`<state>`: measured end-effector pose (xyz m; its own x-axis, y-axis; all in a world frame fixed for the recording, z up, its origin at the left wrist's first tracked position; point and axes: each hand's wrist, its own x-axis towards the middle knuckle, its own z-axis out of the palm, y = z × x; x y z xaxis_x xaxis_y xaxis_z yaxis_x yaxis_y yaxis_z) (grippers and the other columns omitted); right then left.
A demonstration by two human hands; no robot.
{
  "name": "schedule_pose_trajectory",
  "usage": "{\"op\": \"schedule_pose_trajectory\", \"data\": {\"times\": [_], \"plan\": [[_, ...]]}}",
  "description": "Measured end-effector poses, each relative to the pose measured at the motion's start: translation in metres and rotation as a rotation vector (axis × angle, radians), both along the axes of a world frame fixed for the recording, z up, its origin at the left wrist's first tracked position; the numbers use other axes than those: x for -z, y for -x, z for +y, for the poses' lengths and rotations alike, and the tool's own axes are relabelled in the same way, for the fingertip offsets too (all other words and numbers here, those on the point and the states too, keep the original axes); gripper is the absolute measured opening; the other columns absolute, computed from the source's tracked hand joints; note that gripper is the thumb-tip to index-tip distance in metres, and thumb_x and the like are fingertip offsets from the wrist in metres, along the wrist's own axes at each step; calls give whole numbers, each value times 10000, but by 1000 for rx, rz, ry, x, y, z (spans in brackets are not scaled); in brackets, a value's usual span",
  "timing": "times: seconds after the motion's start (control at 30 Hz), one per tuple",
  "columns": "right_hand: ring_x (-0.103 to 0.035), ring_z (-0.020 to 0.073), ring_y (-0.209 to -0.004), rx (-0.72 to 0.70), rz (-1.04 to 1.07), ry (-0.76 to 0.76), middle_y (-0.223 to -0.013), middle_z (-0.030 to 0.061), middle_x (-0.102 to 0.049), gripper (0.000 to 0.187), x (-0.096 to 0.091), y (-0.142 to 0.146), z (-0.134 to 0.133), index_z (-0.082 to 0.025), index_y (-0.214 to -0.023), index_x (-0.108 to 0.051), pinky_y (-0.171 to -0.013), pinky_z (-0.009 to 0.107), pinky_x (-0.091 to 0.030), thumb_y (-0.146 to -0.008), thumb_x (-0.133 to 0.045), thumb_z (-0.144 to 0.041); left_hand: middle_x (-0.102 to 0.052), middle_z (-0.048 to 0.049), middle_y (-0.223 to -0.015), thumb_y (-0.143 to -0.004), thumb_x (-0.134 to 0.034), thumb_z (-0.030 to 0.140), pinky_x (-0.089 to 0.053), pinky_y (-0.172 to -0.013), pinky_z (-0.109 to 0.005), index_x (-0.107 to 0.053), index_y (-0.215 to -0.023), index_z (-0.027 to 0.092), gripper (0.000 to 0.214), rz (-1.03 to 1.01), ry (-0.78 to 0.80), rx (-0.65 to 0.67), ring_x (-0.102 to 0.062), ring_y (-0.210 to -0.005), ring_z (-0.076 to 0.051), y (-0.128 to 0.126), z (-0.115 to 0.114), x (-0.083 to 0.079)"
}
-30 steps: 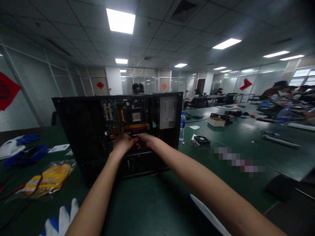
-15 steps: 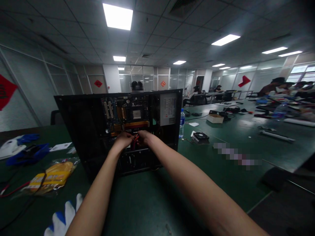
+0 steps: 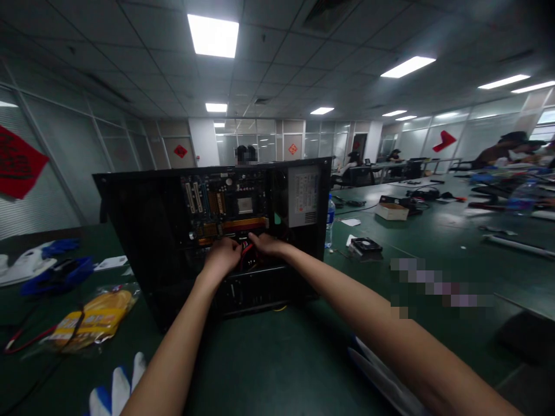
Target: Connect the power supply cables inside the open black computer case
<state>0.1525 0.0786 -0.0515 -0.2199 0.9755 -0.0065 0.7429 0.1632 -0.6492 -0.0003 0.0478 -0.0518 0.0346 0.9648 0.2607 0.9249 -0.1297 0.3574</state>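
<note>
2 bare hands met at 1 bundle of wires (image 3: 246,249) inside 1 open computer case (image 3: 143,242).
The case stood upright on 1 green table (image 3: 277,358), toward 8 o'clock from the view's middle; 1 motherboard (image 3: 243,188) and 1 power supply (image 3: 303,196) showed. The wires lay at 5 o'clock from the motherboard; the left hand (image 3: 223,255) had its fingers curled narrow beside them, the right hand (image 3: 269,245) reached in from 3 o'clock, and I could not tell whether either gripped them. From the case, 1 blue-labelled bottle (image 3: 330,222) stood at 3 o'clock, 1 yellow packet (image 3: 97,315) lay at 8. Compared with 0.5 s earlier, the fingertips were farther apart and more red wire showed.
</note>
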Motion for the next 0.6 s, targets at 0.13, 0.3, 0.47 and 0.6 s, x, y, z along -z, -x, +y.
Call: {"op": "schedule_pose_trajectory", "data": {"times": [0.13, 0.3, 0.47, 0.6], "plan": [[-680, 290, -1006, 35, -165, -240, -1091, 225, -707, 585, -3, -4, -8, -68, -1041, -721, -760, 306, -460, -1014, -292, -465, -766, -111, -915, -905, -490, 316, -420, -659, -264, -772, -881, 187, 311, 54, -10, 7, -679, -794, -201, -2, -3, 0], [-689, 258, -917, -281, -252, -332, -1023, 198, -727, 488, 3, -3, -22, -83, -1031, -729, -721, 282, -444, -1008, -345, -383, -762, -120, -923, -915, -486, 323, -450, -696, -274, -764, -896, 182, 312, 146, -44, -8, -695, -864, -224, -6, -9, -1], [-664, 227, -951, -499, -220, -330, -1091, 151, -721, 324, 10, -4, -19, -104, -1084, -713, -789, 260, -436, -961, -440, -228, -743, -154, -937, -932, -459, 381, -482, -727, -319, -749, -918, 151, 371, 328, -141, -111, -693, -898, -275, -15, -18, -6], [-663, 234, -932, -510, -259, -328, -1078, 167, -720, 339, 6, -6, -20, -83, -1077, -709, -760, 263, -429, -965, -425, -232, -742, -162, -894, -944, -430, 400, -483, -677, -334, -741, -878, 140, 410, 330, -79, -94, -702, -839, -293, -14, -16, -5]]}}
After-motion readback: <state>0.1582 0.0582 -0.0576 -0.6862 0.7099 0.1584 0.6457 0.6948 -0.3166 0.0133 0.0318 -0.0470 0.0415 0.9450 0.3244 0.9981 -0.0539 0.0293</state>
